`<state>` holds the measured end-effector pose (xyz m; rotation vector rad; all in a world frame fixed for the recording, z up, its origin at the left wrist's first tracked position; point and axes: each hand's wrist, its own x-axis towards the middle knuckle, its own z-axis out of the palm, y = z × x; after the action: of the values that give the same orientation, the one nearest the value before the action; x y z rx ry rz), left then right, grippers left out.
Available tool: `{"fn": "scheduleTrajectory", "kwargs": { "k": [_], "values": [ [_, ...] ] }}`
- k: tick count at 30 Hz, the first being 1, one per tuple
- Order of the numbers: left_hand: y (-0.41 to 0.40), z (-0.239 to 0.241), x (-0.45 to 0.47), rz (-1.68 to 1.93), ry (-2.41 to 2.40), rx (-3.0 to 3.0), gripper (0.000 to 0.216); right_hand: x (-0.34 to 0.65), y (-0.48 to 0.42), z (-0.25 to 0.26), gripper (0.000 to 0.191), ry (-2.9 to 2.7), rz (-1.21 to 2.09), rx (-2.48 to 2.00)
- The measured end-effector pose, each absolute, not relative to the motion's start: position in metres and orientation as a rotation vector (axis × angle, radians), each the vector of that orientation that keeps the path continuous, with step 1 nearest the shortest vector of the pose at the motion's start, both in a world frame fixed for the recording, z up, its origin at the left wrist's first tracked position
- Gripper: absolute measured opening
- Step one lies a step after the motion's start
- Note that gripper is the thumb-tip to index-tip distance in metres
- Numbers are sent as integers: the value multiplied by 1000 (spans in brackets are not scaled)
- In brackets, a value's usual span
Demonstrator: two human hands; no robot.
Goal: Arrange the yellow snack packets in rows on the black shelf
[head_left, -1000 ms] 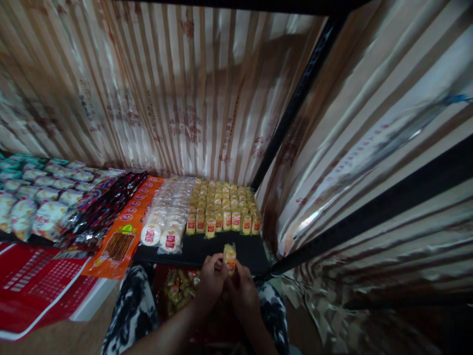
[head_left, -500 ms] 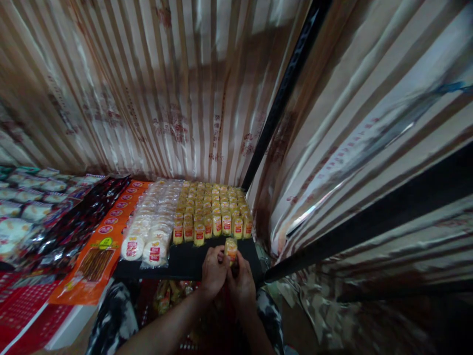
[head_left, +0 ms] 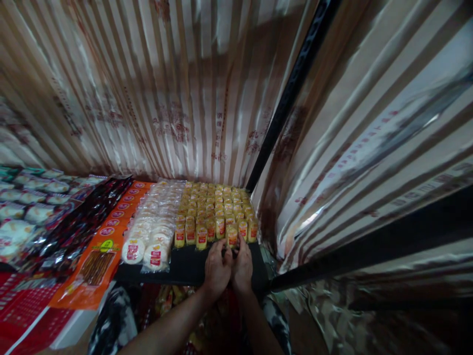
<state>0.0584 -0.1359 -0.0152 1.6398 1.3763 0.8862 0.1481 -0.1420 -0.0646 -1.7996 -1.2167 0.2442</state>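
Both my hands are at the front edge of a black shelf (head_left: 185, 266). My left hand (head_left: 217, 267) and my right hand (head_left: 243, 264) are side by side with fingers curled. Together they pinch a small yellow snack pack with a red label (head_left: 232, 237). The pack stands upright in the front row of a block of matching yellow packs (head_left: 214, 209), between its neighbours. My forearms come up from the bottom of the view.
Left of the yellow packs lie round white cakes in clear wrap (head_left: 153, 231), orange packets (head_left: 105, 246), dark packets (head_left: 79, 222) and white-green bags (head_left: 22, 212). A striped foil curtain (head_left: 166, 98) hangs behind and to the right. A black post (head_left: 291, 93) stands at the shelf corner.
My hands carried the yellow pack forward from in front of the shelf into the front row. The camera swung slightly to the right.
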Motion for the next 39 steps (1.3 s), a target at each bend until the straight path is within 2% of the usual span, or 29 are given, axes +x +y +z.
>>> {"fn": "scheduleTrajectory", "kwargs": {
  "k": [11,27,39],
  "values": [
    [-126,-37,60,878,1340,1715,34,143,-135,-79,42,-1137,182,-1750],
    [-127,-34,66,794,1333,1815,41,149,-139,-88,34,-1270,7,-1740],
    [-126,-39,66,804,1348,1688,38,148,-138,-79,35,-1301,99,-1734]
  ]
}}
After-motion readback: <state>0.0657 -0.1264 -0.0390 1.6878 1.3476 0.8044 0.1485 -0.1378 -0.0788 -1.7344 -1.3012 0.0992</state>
